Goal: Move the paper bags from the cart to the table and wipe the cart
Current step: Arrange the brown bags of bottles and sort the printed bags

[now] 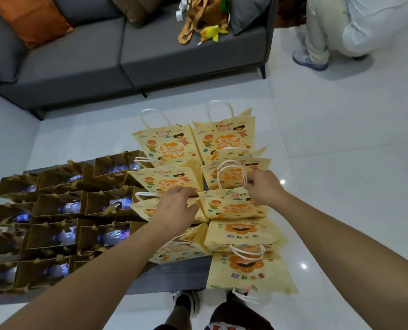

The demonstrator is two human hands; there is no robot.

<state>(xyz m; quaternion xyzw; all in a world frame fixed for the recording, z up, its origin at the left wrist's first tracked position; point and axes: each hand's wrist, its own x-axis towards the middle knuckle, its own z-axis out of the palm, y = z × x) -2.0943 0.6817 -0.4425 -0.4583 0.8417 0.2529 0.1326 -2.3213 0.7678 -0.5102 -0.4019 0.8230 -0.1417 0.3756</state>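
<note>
The right hand (261, 186) pinches the white handles of a yellow paper bag (231, 204) standing mid-table; the left hand (176, 208) rests spread on its near-left corner. Best to settle it upright before releasing. Brown bags (62, 206) fill the dark table's (174, 275) left; a grey sofa (126, 55) stands far.

A: Any print to call on these yellow paper bags (231, 206)?
B: Big orange characters inside a flower shape on each front, too blurred to read.
A: And the nearest bag (248, 270), lying upside down?
B: Letters flank its smiling flower; "DAY" shows on one side. Nothing else legible.
</note>
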